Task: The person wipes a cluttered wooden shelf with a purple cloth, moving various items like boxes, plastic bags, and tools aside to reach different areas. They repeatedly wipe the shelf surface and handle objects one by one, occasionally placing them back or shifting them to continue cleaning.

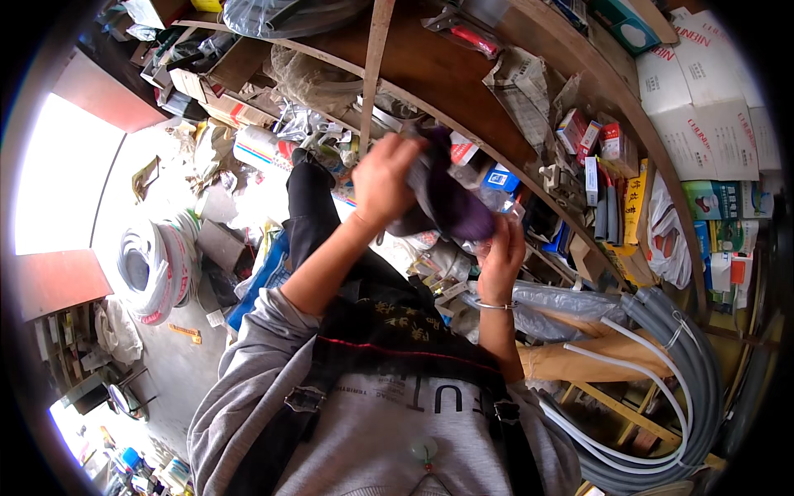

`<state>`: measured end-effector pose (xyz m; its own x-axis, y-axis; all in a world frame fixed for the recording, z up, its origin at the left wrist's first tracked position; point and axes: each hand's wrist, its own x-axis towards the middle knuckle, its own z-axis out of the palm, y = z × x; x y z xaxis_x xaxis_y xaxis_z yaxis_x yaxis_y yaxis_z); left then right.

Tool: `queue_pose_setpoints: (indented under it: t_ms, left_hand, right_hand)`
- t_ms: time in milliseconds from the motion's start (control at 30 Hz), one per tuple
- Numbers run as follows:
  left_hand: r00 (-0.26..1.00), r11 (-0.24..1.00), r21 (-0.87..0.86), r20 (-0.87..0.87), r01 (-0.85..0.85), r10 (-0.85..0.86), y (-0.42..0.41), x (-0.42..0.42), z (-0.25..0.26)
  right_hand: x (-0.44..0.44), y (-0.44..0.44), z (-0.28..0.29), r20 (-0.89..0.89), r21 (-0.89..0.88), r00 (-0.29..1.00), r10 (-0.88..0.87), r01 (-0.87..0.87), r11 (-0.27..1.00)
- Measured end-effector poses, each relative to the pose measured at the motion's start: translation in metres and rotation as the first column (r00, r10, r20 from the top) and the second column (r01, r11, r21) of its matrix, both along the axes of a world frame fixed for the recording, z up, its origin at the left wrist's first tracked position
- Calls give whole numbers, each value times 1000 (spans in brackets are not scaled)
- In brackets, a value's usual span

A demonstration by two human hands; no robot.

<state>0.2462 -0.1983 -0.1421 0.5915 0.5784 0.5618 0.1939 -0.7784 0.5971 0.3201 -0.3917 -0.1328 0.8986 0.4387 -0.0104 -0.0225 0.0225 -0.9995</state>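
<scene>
A dark grey and purple fabric item (456, 204), possibly a cap or a folded cloth, is held up in front of my body; motion blur hides its exact kind. My left hand (386, 180) grips its upper left side, with the fingers curled over the fabric. At the lower right, my right hand (504, 251) has its fingertips at the purple end. Some clear plastic film (515, 214) shows by those fingers, and I cannot tell whether it is pinched there. Below my hands hangs a black apron (384, 316) bearing writing.
Wooden shelving (434, 115) with small boxes curves ahead and to the right. Coiled grey conduit (695, 372) stands at the right. On the left are a white hose coil (144, 270) and a blue bag (263, 273). Assorted packets and cartons clutter the floor ahead.
</scene>
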Motion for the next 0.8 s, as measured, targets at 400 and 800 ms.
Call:
queue_pose_setpoints:
  t_ms: [400, 800]
  left_hand:
    - [789, -511, -686, 614, 518, -25, -15, -39, -26]
    - [882, -296, -832, 437, 470, 173, -10, -27, -45]
  right_hand:
    - [-8, 0, 12, 782, -405, 497, 376, -54, 913]
    - [-3, -17, -5, -22, 31, 963, 268, -267, 963]
